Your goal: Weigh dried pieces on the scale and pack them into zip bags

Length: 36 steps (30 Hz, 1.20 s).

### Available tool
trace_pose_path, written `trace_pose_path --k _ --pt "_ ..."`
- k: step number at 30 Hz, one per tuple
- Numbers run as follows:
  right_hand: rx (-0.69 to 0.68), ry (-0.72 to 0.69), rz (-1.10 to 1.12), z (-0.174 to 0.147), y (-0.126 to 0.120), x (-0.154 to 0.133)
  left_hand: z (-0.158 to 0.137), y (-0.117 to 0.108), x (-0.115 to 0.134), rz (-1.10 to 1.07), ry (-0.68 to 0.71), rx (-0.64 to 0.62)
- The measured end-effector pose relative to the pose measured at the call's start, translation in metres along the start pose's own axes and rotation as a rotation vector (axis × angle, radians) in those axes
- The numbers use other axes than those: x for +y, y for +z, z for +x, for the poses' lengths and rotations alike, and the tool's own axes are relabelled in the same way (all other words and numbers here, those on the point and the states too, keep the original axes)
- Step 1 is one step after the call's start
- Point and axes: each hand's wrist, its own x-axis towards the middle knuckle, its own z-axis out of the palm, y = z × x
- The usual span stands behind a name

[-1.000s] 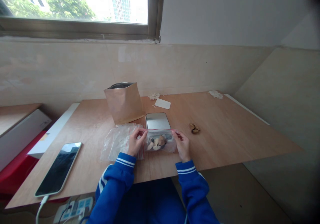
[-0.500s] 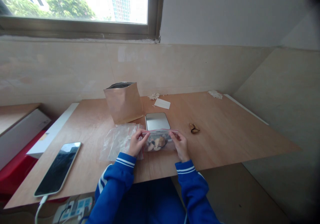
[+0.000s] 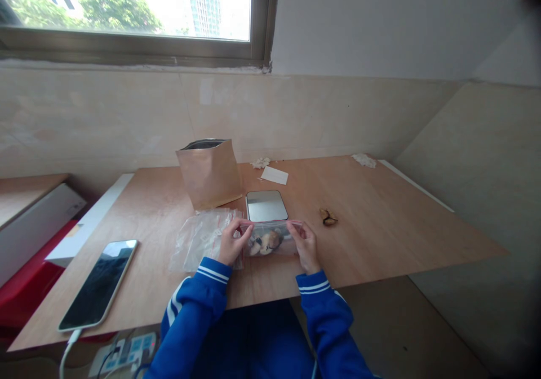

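A clear zip bag with a reddish seal line lies near the table's front edge, holding pale brown dried pieces with dark edges. My left hand pinches its top left corner between thumb and fingers. At the top right corner, my right hand pinches the same seal strip. Just beyond the bag is a flat silver scale. Flat clear zip bags are piled beside and partly under my left hand. One dried piece sits alone on the table, right of the scale.
An open brown paper pouch stands behind the bag pile. A white card and crumpled white scraps are at the back. At the left lies a phone with a charging cable. A power strip is below the front edge.
Almost nothing differs. Both hands keep their pinch on the bag's top edge, with only a very slight shift of the fingers and the view.
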Motion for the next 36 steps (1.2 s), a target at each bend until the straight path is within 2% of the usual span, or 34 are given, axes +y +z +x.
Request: trace_pose_path --k 8,18,29,33,36 --pt "0.013 0.017 0.04 0.0 0.001 0.0 -0.001 0.004 -0.002 0.011 0.014 0.05" --pt "-0.073 0.05 0.058 -0.002 0.007 -0.007 -0.001 0.006 0.004 -0.051 0.02 -0.04" --pt "-0.058 -0.012 -0.007 0.0 0.005 0.004 0.0 0.009 0.007 -0.078 -0.052 0.014" --pt "-0.067 0.021 0.014 -0.001 0.007 0.006 0.0 0.01 0.006 -0.116 -0.073 0.011" --pt "-0.136 0.065 0.034 -0.002 0.009 0.006 -0.001 0.012 0.005 -0.163 -0.099 -0.041"
